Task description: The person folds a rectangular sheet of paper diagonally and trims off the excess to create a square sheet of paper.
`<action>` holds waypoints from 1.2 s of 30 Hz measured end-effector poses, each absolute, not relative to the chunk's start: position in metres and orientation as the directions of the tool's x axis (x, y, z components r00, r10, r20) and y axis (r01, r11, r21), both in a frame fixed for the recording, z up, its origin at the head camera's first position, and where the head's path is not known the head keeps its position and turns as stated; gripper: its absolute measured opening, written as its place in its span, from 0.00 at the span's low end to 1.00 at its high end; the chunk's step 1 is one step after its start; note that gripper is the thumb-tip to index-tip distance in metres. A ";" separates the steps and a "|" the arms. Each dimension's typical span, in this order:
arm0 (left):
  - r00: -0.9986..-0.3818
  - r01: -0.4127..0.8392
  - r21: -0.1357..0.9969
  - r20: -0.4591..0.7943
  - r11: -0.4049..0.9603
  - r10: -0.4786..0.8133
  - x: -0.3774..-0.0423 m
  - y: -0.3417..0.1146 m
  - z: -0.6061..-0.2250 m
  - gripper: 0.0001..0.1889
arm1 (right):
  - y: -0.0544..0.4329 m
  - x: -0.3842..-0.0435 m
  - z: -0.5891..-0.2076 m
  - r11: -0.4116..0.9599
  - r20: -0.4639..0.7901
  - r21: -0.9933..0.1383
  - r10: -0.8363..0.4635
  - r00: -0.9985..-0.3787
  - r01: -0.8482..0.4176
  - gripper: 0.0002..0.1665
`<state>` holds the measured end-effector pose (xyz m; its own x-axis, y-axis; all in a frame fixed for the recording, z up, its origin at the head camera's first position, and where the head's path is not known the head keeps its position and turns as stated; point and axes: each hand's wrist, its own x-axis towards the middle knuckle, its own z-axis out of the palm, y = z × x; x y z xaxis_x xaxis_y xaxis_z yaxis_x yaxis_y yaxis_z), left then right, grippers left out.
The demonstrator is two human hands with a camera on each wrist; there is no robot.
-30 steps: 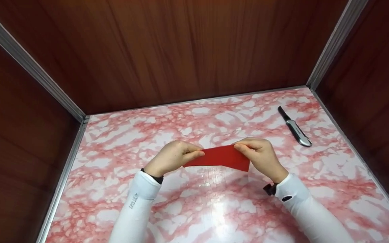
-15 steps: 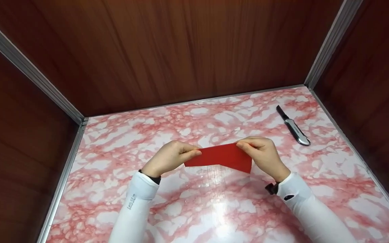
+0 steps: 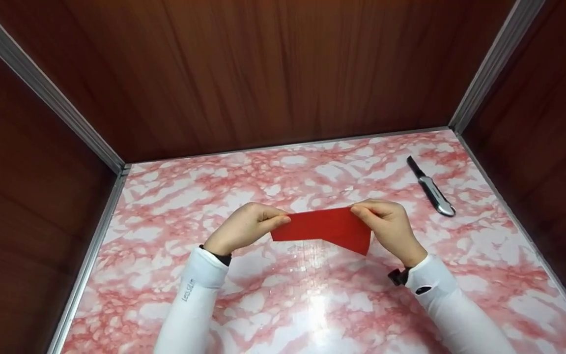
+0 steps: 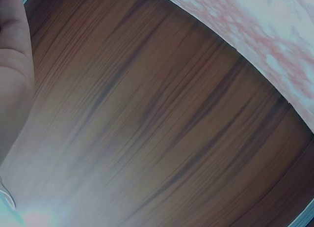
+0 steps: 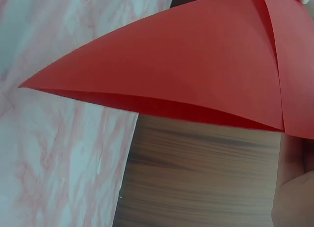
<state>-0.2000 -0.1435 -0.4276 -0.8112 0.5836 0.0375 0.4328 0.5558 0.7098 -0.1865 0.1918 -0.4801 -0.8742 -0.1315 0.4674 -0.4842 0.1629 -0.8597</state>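
Observation:
A folded piece of red paper (image 3: 320, 225) is held up above the table between both hands in the head view. My left hand (image 3: 249, 227) pinches its left end between thumb and fingers. At the upper right corner, my right hand (image 3: 386, 227) pinches it the same way. The paper's lower right corner hangs down in a point. Up close in the right wrist view, the red paper (image 5: 171, 65) shows a triangular flap and folded layers with a narrow gap along one edge. In the left wrist view only part of the left hand (image 4: 13, 74) appears, without the paper.
A utility knife (image 3: 431, 189) with a black and silver handle lies on the table at the back right. The table (image 3: 189, 191) has a pink and white marbled top. Dark wood panels (image 3: 263, 73) with metal edging enclose it at the back and sides.
Both hands still pinch the red paper. They have drawn slightly apart, so a little more of the paper shows between them. The knife lies where it was.

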 end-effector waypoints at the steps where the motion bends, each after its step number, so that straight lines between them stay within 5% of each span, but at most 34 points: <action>1: -0.810 0.430 0.716 0.038 0.549 0.585 -0.201 -0.143 -0.428 0.18 | 0.192 -0.187 -0.480 0.163 0.470 -0.859 -0.129 -0.873 -0.486 0.07; 21: -0.860 0.304 0.814 0.010 0.496 0.510 -0.206 -0.155 -0.436 0.20 | 0.195 -0.188 -0.478 0.142 0.401 -0.903 -0.062 -0.914 -0.406 0.06; 36: -0.897 0.315 0.860 0.131 0.402 0.422 -0.208 -0.158 -0.441 0.15 | 0.194 -0.190 -0.479 0.133 0.388 -0.911 -0.046 -0.920 -0.391 0.06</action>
<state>-0.2084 -0.1581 -0.4409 -0.8969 0.4224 0.1310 0.3150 0.4021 0.8597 -0.1898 0.1937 -0.4789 -0.9204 -0.0457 0.3882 -0.3908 0.1327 -0.9109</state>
